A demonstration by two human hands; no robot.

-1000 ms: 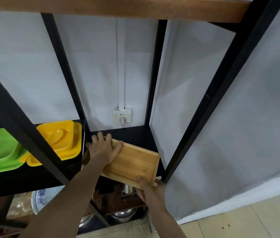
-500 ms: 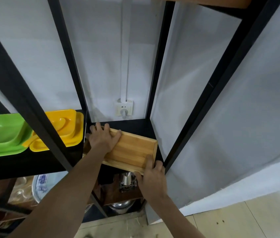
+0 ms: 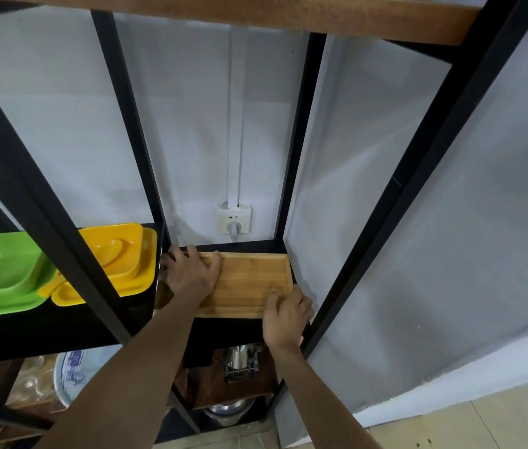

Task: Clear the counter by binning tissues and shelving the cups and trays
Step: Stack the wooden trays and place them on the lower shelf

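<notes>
A bamboo tray (image 3: 249, 283) lies flat on the black shelf (image 3: 233, 332) of a black metal rack, squared up in the right-hand bay. My left hand (image 3: 189, 273) rests on the tray's left end with fingers spread flat. My right hand (image 3: 285, 315) holds the tray's front right corner, thumb on top and fingers curled under its edge.
A yellow tray (image 3: 120, 264) and a green tray (image 3: 0, 273) sit on the shelf bay to the left. A black upright (image 3: 45, 215) crosses in front of them. A wall socket (image 3: 233, 218) is behind the shelf. Metal cookware (image 3: 240, 361) and a blue-patterned plate (image 3: 71, 371) sit on lower shelves.
The bamboo tray has turned from a slant to square with the shelf and slid further in. Both hands moved with it.
</notes>
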